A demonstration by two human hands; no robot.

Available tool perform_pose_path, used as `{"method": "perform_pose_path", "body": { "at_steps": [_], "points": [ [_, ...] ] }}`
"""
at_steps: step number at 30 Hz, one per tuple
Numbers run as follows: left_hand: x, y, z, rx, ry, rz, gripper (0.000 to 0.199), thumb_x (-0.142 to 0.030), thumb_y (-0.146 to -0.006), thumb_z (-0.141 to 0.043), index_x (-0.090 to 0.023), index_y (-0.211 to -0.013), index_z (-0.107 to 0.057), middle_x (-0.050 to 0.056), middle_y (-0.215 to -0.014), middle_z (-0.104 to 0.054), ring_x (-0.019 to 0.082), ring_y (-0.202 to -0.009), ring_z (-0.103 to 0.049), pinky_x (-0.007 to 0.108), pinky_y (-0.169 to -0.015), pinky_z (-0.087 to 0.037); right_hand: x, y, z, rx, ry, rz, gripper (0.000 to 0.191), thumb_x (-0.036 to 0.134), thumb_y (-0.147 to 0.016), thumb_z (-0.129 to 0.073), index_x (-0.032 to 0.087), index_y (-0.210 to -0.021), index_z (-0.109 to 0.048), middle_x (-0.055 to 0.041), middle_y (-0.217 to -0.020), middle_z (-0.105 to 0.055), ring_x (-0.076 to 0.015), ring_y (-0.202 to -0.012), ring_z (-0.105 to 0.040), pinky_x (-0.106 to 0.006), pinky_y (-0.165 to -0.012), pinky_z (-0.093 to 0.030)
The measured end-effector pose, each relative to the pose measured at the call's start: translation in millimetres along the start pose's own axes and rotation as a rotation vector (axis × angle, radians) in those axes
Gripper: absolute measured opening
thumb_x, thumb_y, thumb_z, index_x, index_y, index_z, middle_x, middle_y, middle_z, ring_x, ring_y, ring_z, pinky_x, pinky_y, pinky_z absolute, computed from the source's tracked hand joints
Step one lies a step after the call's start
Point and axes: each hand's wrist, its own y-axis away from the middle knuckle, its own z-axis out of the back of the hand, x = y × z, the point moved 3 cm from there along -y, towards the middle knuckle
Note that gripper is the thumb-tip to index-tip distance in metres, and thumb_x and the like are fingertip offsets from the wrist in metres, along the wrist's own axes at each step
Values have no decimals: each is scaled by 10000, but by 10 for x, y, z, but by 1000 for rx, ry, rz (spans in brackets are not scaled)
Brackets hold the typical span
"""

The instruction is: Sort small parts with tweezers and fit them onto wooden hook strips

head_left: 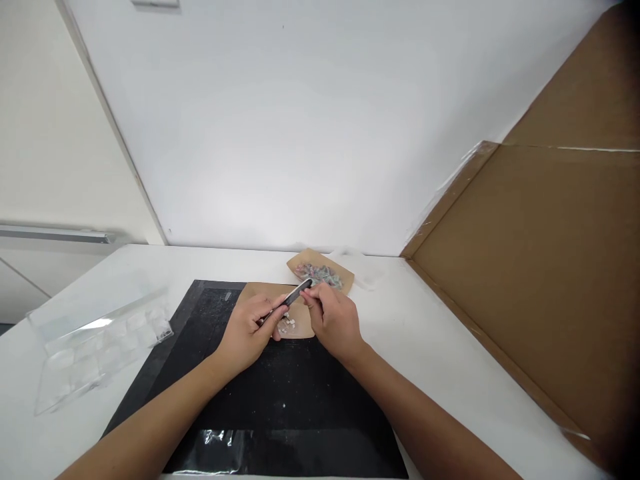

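My left hand (pixel 254 328) is closed around a slim dark tool (pixel 295 293) with a pale edge; its exact kind does not show. The tool slants up to the right, its far end near my right hand (pixel 336 319). The fingers of my right hand are pinched together at that end, and whatever they hold is too small to make out. Beneath both hands lies a brown paper tray (pixel 306 328) with several small white pieces (pixel 287 325) in it. My hands hide part of this tray.
A black mat (pixel 280 400) with pale specks covers much of the white table (pixel 380 347). Behind my hands, another brown tray (pixel 310 257) holds a tangle of coloured material. At left lies a clear compartment box (pixel 103 350), its lid open. Brown cardboard (pixel 540 267) stands at right.
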Motion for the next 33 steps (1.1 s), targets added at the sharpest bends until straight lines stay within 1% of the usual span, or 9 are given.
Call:
{"method": "perform_pose_path", "body": {
  "at_steps": [3, 7, 12, 14, 19, 21, 25, 31, 33],
  "points": [
    [27, 10, -10, 4, 1, 2, 266, -305, -1017, -574, -218, -1192, -755, -18, -626, -621, 123, -623, -619, 218, -590, -468, -18, 15, -23, 10, 5, -4, 203, 296, -1044, -520, 208, -868, -569, -32, -790, -688, -162, -712, -633, -275, -648, -428],
    [41, 14, -16, 10, 4, -5, 273, -303, -1023, -563, -223, -1207, -748, -16, -632, -627, 125, -628, -623, 218, -585, -474, 69, 51, -54, 72, 94, 83, 261, 330, -1044, -521, 210, -819, -577, -21, -745, -685, -161, -666, -613, -294, -638, -386],
    [15, 2, -7, -12, 1, 10, 253, -307, -1014, -579, -211, -1157, -765, -11, -644, -627, 125, -625, -620, 221, -579, -472, 1, 30, -4, -51, 163, 16, 236, 324, -1036, -546, 208, -835, -585, -15, -742, -701, -157, -646, -610, -294, -632, -362],
    [9, 0, -9, -7, -7, 6, 254, -304, -1016, -576, -211, -1156, -765, -9, -641, -625, 129, -636, -623, 225, -588, -474, -30, 28, -6, -56, 151, -12, 240, 320, -1045, -529, 207, -840, -585, -17, -745, -704, -155, -658, -620, -291, -633, -360],
    [26, 0, -20, -7, -10, -24, 284, -293, -1019, -571, -228, -1242, -735, -11, -651, -627, 132, -640, -632, 237, -630, -495, 104, 52, -62, 24, 174, 117, 297, 333, -1055, -493, 214, -795, -575, -5, -685, -665, -157, -626, -581, -311, -635, -327],
    [31, 0, -26, -5, 6, -13, 296, -301, -1019, -568, -232, -1258, -727, -11, -670, -630, 124, -606, -625, 234, -610, -496, 126, 39, -50, -1, 195, 134, 306, 320, -1056, -497, 214, -778, -568, 0, -663, -653, -153, -621, -575, -312, -644, -323],
    [10, 9, -31, -6, -3, -13, 320, -301, -1018, -568, -235, -1300, -705, -15, -663, -628, 124, -596, -619, 236, -609, -495, 49, -4, 10, -103, 202, 70, 282, 306, -1056, -510, 207, -799, -572, -8, -711, -685, -147, -653, -601, -305, -658, -337],
    [10, 18, -39, 12, -29, -48, 300, -283, -1021, -562, -234, -1272, -720, -22, -640, -635, 131, -627, -618, 247, -676, -500, 163, 37, -44, -6, 172, 171, 311, 299, -1057, -491, 207, -767, -551, 3, -671, -642, -147, -624, -551, -312, -647, -320],
    [13, 15, -39, 12, -36, -48, 303, -286, -1024, -557, -235, -1277, -715, -18, -647, -641, 138, -648, -624, 253, -695, -503, 181, 34, -38, -9, 195, 168, 312, 303, -1056, -495, 209, -763, -549, 2, -663, -636, -149, -619, -545, -311, -645, -316]
  ]
}}
